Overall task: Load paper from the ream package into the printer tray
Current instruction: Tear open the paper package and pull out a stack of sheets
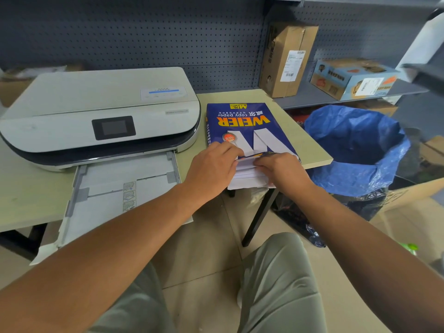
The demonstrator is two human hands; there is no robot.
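Observation:
A blue ream package with orange lettering lies flat on the table, right of the white printer. Its near end is open and white paper sticks out over the table edge. My left hand presses on the package's near left corner, fingers on the wrapper. My right hand grips the exposed paper stack at the open end, fingers curled around the sheets. The printer tray is pulled out toward me over the table's front edge, and it looks bare inside.
A bin lined with a blue bag stands right of the table. Cardboard boxes sit on a grey shelf behind, against a pegboard wall. The table's black leg and my knees are below.

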